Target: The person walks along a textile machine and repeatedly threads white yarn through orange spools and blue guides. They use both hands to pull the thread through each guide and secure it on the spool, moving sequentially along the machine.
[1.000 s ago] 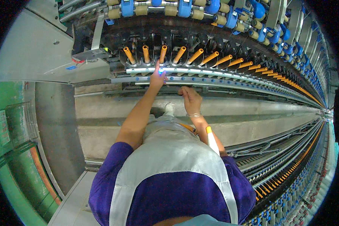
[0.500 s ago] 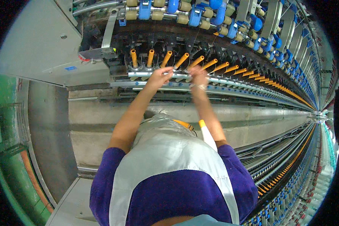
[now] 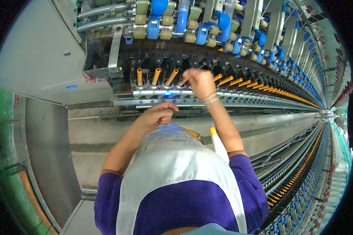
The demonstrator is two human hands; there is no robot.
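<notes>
Fingers half-curled, seemingly empty, left hand point(image 3: 157, 116) has quit the rail point(image 3: 149, 93); beyond it, right hand point(image 3: 201, 84) alone works at an orange tube point(image 3: 182, 82), hold unclear.

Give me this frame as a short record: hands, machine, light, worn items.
left hand: fingers loosely curled, short of the metal rail; no held item visible
right hand: blurred, at the fourth orange tube from the left; grip unclear
tube row: upright or leaning orange tubes, running off to the right
above row: blue parts and olive rollers
light: blue glow on the rail
worn: pale apron, purple top
</notes>
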